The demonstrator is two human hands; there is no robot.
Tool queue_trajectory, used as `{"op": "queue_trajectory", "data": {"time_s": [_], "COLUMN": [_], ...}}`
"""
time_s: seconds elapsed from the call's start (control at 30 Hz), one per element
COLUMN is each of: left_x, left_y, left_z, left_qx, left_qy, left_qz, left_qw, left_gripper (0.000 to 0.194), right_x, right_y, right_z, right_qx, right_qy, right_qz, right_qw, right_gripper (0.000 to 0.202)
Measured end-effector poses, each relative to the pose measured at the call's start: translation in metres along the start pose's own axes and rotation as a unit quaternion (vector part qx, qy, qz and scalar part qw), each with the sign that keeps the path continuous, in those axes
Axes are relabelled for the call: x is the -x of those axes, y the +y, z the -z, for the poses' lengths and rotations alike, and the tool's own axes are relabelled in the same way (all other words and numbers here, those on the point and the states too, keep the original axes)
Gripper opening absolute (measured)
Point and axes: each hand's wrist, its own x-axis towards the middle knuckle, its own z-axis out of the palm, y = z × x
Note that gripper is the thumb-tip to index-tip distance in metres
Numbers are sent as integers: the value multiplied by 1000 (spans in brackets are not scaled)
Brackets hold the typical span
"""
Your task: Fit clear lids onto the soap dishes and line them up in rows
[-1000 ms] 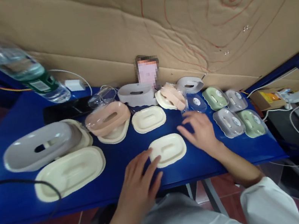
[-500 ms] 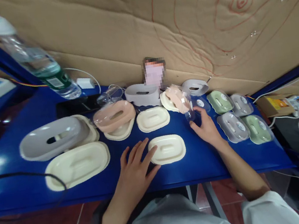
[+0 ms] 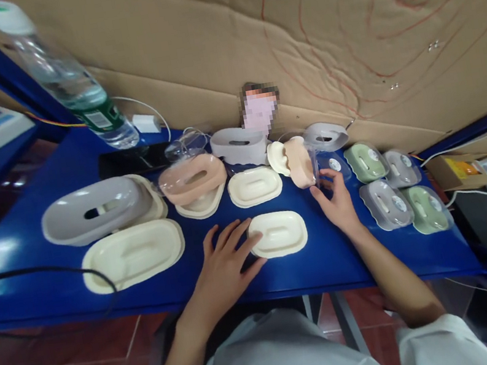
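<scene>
My left hand [image 3: 226, 263] lies spread, palm down, with its fingertips at the left edge of a cream oval tray [image 3: 279, 234]. Its fingers are apart and hold nothing. My right hand [image 3: 334, 198] is at the right of a stack with a peach piece [image 3: 300, 163] and a clear plastic cover [image 3: 314, 164]; thumb and fingers reach the cover's lower end, but whether they grip it is unclear. Beside the peach piece is a cream wavy piece [image 3: 277, 159]. A second cream tray [image 3: 255, 187] lies behind the first.
Grey [image 3: 94, 210] and peach [image 3: 193, 178] oval holders and a large cream tray [image 3: 134, 257] lie at left. Green [image 3: 365, 162] and grey [image 3: 386, 204] covered boxes sit at right. A water bottle [image 3: 90, 102] and a phone [image 3: 260, 108] stand behind.
The peach piece with its clear cover now appears more upright beside the cream piece, and my right hand's fingers are more curled. The whole view has shifted slightly.
</scene>
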Motion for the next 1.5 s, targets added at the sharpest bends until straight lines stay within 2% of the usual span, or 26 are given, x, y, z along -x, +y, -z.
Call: {"op": "queue_trajectory", "data": {"time_s": [0.17, 0.37, 0.5, 0.6, 0.7, 0.87, 0.93, 1.0, 1.1, 1.2, 1.3, 1.4, 1.5], "left_x": [-1, 1, 0, 0, -1, -3, -2, 0, 4, 6, 5, 4, 5], "left_y": [2, 4, 5, 5, 6, 7, 5, -1, -18, -31, -32, -28, -28], "left_z": [1, 1, 2, 3, 3, -1, -1, 2, 15, 32, 40, 36, 29], "left_qx": [-6, -82, -107, -110, -110, -114, -113, -98, -49, -29, -16, 13, 38], "left_qy": [1, 0, -4, -5, 5, 19, 21, 17, -16, -42, -51, -26, 23], "left_qz": [-9, -32, -44, -41, -41, -54, -53, -53, -57, -21, 15, 45, 75], "left_qw": [1000, 996, 993, 993, 993, 992, 992, 994, 997, 998, 998, 999, 996], "left_gripper": [41, 36, 36, 36, 35, 34, 35, 34, 27, 26, 49, 74, 80], "right_x": [0, 8, 14, 14, 9, -3, -5, -4, 4, 18, 31, 40, 42], "right_y": [-1, -18, -28, -31, -32, -30, -30, -30, -36, -48, -61, -70, -74], "right_z": [0, 3, 2, -2, -5, -11, -11, -7, 6, 19, 24, 21, 17], "right_qx": [36, 144, 228, 299, 341, 329, 299, 265, 223, 184, 147, 140, 145], "right_qy": [9, 69, 42, 8, 2, 12, 21, 44, 69, 35, -27, -99, -172], "right_qz": [38, 138, 178, 172, 172, 189, 200, 214, 240, 290, 359, 409, 424], "right_qw": [999, 977, 956, 939, 924, 925, 933, 939, 942, 939, 921, 896, 878], "right_gripper": [70, 59, 58, 66, 62, 59, 48, 36, 29, 35, 46, 41, 37]}}
